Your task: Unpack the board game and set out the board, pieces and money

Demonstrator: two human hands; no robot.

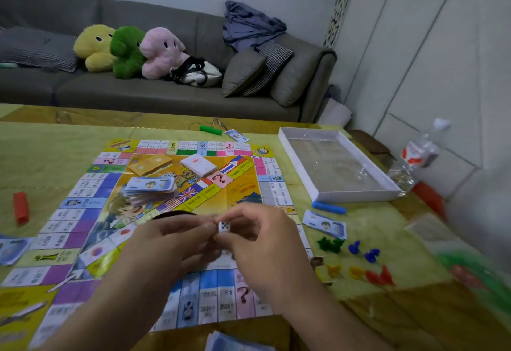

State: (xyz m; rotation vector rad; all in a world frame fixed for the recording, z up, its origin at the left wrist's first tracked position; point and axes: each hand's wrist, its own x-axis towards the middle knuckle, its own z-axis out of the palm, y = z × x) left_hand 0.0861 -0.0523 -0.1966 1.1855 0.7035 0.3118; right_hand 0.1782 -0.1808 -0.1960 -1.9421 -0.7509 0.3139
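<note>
Above the near edge of the board [171, 184], I pinch the die [224, 226] between my left hand [177, 243] and right hand [265, 243]; it has no long axis; open board lies directly below, both hands equally close.

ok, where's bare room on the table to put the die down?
Both hands, left and right, pinch the die. Bare cloth lies left of the board, between its edge and the red block. Another strip lies between the board and the box lid. Crowded: board centre with the money stack and card decks; right side with the pawns.
</note>
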